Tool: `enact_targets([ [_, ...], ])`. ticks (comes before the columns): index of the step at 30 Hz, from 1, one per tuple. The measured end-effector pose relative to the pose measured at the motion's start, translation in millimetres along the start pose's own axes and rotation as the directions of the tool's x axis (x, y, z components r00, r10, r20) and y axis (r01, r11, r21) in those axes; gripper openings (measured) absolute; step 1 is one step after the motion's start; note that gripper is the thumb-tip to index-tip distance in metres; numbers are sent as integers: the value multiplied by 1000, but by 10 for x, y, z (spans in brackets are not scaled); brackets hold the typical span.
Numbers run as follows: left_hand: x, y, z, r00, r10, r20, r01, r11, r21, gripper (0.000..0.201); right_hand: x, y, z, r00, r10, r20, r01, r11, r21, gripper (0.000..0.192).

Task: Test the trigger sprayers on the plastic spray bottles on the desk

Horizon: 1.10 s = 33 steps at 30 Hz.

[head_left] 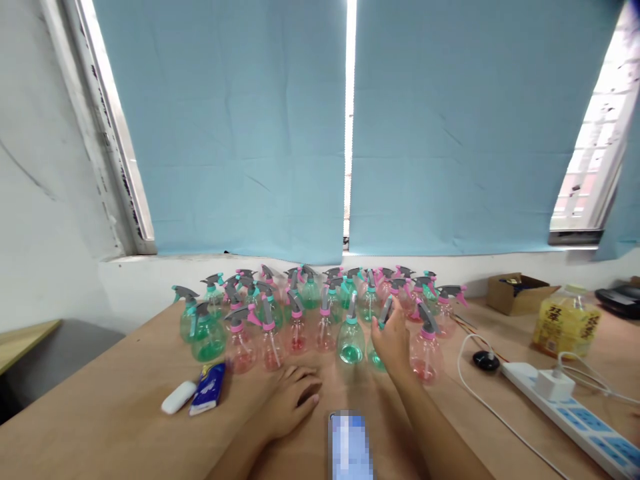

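My right hand [391, 335] is wrapped round the grey spray head of a green spray bottle [376, 359], whose clear body shows below and to the left. Loosely curved on the tabletop lies my left hand [290, 400], thumb and fingers apart, with nothing in it. Just left of the held one stands another green spray bottle [351, 345]. To its right is a pink spray bottle [425, 357] with a pink collar. Several more green and pink spray bottles stand crowded behind, among them a large green spray bottle [208, 339] at the left.
A phone [350, 447] lies between my forearms. At the left are a blue packet [208, 388] and a white mouse-shaped object [179, 397]. On the right are a power strip [575, 417], cables, a black puck [485, 361], a yellow-labelled jug [565, 323] and a cardboard box [515, 295].
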State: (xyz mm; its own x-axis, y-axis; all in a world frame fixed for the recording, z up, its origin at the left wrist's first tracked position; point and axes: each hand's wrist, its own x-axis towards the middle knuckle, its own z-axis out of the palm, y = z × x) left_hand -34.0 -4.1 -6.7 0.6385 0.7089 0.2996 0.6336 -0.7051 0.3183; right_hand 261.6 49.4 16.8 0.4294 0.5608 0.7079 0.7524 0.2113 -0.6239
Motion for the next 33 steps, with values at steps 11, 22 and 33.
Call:
enact_targets([
  [11,4,18,-19,1000,-6,-3,6,1000,2,32,-22,-151,-248,965,213,152,-229,968,99,18],
  [22,8,1,-25,1000,2,14,-3,1000,22,32,-155,-571,-289,710,-389,587,-208,681,702,20],
  [33,10,-18,6,1000,-3,11,3,1000,22,34,-150,-656,98,635,-357,685,-542,426,724,29],
])
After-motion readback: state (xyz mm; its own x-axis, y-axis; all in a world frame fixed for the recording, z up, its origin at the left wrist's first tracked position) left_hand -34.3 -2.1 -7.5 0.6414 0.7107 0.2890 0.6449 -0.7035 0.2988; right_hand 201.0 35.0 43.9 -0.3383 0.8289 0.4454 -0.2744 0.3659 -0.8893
